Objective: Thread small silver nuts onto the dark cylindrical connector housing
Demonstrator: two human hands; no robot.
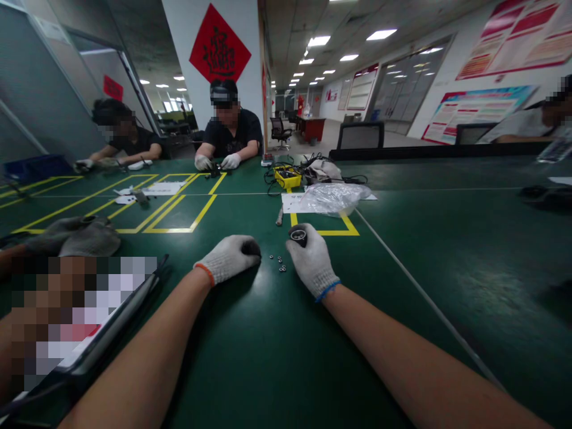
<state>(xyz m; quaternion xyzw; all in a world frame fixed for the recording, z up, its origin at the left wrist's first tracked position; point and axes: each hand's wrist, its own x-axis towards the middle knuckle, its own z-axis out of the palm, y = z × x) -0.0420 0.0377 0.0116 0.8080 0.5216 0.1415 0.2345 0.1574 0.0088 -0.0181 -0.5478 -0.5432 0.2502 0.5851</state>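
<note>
My right hand [311, 259], in a white knit glove with a blue cuff, is closed around a small dark cylindrical part [298, 238]. Its round end faces up and shows a pale rim with small details inside. My left hand [230, 257], gloved in white with an orange cuff, rests at the table with its fingers curled together; whatever they hold is hidden. Between the two hands lie several small metal nuts [280, 262] on the green table [268, 345]. A screwdriver-like tool [279, 215] lies just beyond them.
Beyond my right hand are a clear plastic bag [335, 198], a yellow box [288, 177] and tangled black cables. Yellow tape outlines [192, 230] mark the table. A neighbour's gloved hands [89, 237] are close on my left. A co-worker [230, 128] sits opposite, handling dark parts.
</note>
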